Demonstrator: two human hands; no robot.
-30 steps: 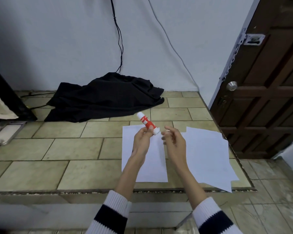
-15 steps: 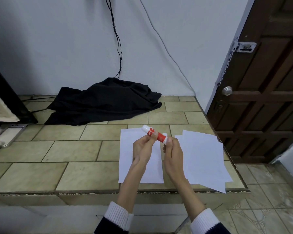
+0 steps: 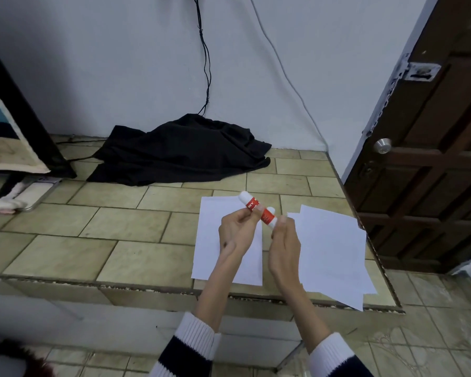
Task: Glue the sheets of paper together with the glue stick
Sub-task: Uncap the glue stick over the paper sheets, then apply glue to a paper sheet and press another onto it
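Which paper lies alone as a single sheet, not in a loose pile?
The single sheet on the left, under the left hand. The papers on the right are several overlapping, fanned sheets.

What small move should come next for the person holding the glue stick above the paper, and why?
Probably pull or twist off the end that the right hand pinches. The left hand grips the middle of the glue stick, which is held in the air with both white ends still on, so no glue is exposed for the single sheet below.
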